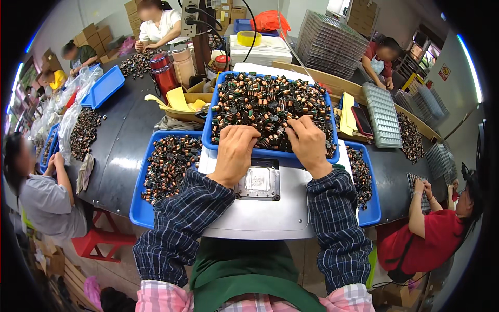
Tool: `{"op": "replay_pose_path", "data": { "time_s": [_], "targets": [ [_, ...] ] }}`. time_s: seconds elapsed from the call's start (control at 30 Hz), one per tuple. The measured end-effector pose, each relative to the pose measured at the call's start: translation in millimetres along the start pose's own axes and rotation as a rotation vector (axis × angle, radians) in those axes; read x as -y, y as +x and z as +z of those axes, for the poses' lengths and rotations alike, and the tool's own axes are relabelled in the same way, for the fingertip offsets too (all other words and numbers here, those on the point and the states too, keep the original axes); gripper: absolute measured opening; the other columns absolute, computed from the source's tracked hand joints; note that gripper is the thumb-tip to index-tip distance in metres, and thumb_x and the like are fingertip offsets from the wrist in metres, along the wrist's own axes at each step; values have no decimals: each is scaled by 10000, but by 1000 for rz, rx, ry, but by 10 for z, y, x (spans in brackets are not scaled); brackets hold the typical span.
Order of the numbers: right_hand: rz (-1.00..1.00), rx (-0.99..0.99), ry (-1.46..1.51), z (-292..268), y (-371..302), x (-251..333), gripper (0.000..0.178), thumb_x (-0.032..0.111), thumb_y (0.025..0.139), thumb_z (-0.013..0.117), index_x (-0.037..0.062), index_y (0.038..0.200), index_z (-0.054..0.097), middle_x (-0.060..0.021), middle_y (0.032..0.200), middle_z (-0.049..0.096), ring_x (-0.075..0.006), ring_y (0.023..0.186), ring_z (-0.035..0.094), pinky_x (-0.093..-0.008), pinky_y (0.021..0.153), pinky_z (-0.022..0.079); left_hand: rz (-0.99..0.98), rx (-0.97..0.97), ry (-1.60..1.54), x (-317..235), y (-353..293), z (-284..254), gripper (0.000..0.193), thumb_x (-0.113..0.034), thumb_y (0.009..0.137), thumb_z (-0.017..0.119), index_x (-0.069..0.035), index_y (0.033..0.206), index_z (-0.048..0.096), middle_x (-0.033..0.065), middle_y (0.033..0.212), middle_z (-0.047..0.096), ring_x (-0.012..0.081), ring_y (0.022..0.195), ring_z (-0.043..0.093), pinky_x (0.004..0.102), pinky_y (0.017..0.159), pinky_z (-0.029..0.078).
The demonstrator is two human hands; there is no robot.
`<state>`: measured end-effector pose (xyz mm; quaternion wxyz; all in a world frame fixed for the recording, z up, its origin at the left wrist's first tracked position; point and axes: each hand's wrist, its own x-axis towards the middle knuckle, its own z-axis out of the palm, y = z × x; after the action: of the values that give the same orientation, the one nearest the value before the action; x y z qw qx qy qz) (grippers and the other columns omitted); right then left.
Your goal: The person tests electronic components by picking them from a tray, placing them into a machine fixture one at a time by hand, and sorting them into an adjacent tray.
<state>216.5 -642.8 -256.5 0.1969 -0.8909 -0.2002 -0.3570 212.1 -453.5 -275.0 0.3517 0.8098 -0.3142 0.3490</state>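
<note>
Reaching over the near rim of a blue tray [270, 152], both hands are seen buried among a heap of small coil components [265, 104], dark bodies wound with copper and green. The left hand [236, 151] is laid palm down at the tray's front edge, its fingers curled into the pile; whether anything is pinched in that grip cannot be told, since the fingertips are hidden among the parts. The right hand [307, 140] is set just beside it, fingers bent and pressed onto the components, and its grip too is hidden, so what is held cannot be made out. Both forearms are covered by dark plaid sleeve guards [179, 223]. The tray is propped on a white machine housing [270, 213] with a square metal fixture [258, 181] showing between the wrists. A second blue tray of copper-wound coils [166, 161] is placed to the left on the dark counter [125, 135], and a third [364, 182] is tucked at the right. Farther back, a red flask [163, 73] and a cardboard box with yellow scoops [182, 104] are seen. Other people are seated around the counter, one in red [436, 234] at the right.
</note>
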Motion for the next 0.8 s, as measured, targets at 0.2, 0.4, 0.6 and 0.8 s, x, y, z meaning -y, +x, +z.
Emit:
{"op": "replay_pose_path", "data": {
  "time_s": [0.2, 0.4, 0.6, 0.8],
  "targets": [
    [275, 11, 515, -116, 22, 80, 122, 101, 812, 599, -7, 868, 606, -54, 692, 597, -108, 501, 540, -239, 427, 396, -358, 106, -389, -133, -190, -228, 118, 1, 826, 544, 6, 925, 608, 73, 821, 577, 140, 654, 586, 231, 519, 463],
    [706, 238, 1141, -249, -140, 227, 143, 91, 819, 594, -37, 881, 582, -100, 670, 604, -57, 415, 483, -158, 324, 327, -406, 304, -450, -163, -376, -272, 196, 32, 739, 609, -3, 932, 616, 73, 840, 577, 164, 698, 597, 251, 568, 486],
    [706, 318, 1146, -213, -157, 274, 123, 47, 788, 604, -31, 884, 595, -75, 662, 597, -50, 437, 486, -158, 332, 336, -84, 472, -167, -190, -369, -204, 164, 10, 726, 596, -12, 889, 598, 108, 835, 570, 288, 738, 576, 347, 638, 469],
    [659, 420, 1049, -222, -157, 320, 134, 36, 758, 611, -27, 874, 633, -32, 660, 597, -27, 470, 478, -151, 358, 328, 5, 535, -159, -159, -309, -190, 170, 14, 717, 576, -20, 881, 603, 103, 816, 566, 287, 718, 568, 358, 622, 466]
  ]
}}
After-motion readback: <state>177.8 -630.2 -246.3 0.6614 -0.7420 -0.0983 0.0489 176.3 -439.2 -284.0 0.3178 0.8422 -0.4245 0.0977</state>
